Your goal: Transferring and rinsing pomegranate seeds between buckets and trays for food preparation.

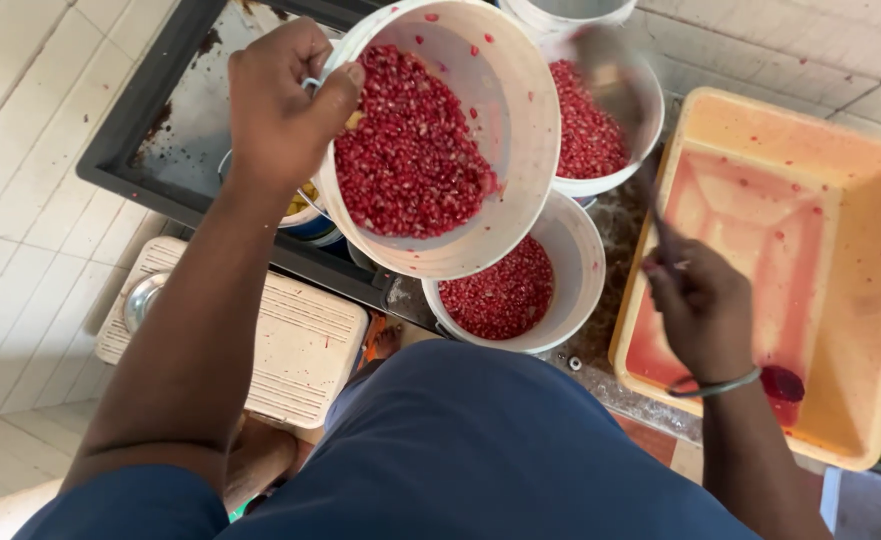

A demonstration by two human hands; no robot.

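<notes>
My left hand [280, 105] grips the rim of a white bucket [520, 100] tilted toward me, with red pomegranate seeds [410, 160] heaped in it. Below it stands a second white bucket [582, 270] with a layer of seeds [500, 295] at its bottom. A third white bucket [650, 130] behind also holds seeds [585, 130]. My right hand [700, 315] is closed on the handle of a large spoon [615, 85], whose blurred bowl hovers over the third bucket.
An orange plastic tub [860, 250] stained with red juice sits at the right. A dark metal tray [145, 110] lies at the upper left on white tiles. A white slatted stool [300, 345] stands by my knee.
</notes>
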